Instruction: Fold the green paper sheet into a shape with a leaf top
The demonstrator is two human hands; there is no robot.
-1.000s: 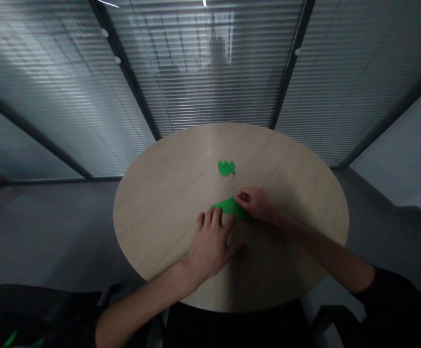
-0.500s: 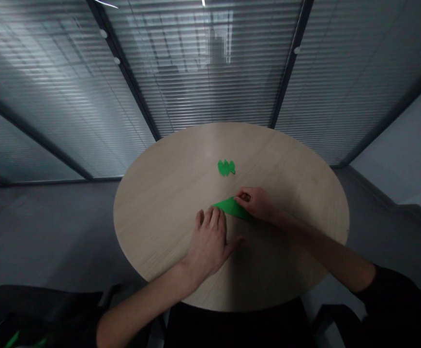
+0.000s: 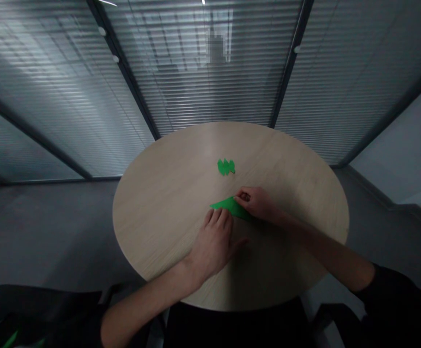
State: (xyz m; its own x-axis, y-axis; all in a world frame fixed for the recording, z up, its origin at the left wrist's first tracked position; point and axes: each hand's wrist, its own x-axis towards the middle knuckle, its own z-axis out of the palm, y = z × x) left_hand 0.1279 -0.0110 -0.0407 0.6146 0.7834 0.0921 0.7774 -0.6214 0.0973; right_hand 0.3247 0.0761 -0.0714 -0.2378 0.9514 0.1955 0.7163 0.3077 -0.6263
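Note:
A folded piece of green paper (image 3: 235,208), roughly triangular, lies flat on the round wooden table (image 3: 159,193). My right hand (image 3: 256,200) pinches its upper right edge between thumb and fingertips. Fingers stretched out, my left hand (image 3: 214,241) rests on the lower left edge of the paper, thumb spread to the right. The parts of the paper under both hands are hidden. Beyond it on the table sits a small green zigzag-edged piece (image 3: 226,166), untouched by either hand.
Glass partitions with blinds (image 3: 218,92) stand behind the table's far edge. A dark chair (image 3: 39,299) is at the lower left, with bits of green near the corner. A dark armrest (image 3: 337,314) shows at the lower right.
My left hand has slid a little to the right along the paper's lower edge, uncovering more of its left tip. My right hand keeps its pinch in the same place.

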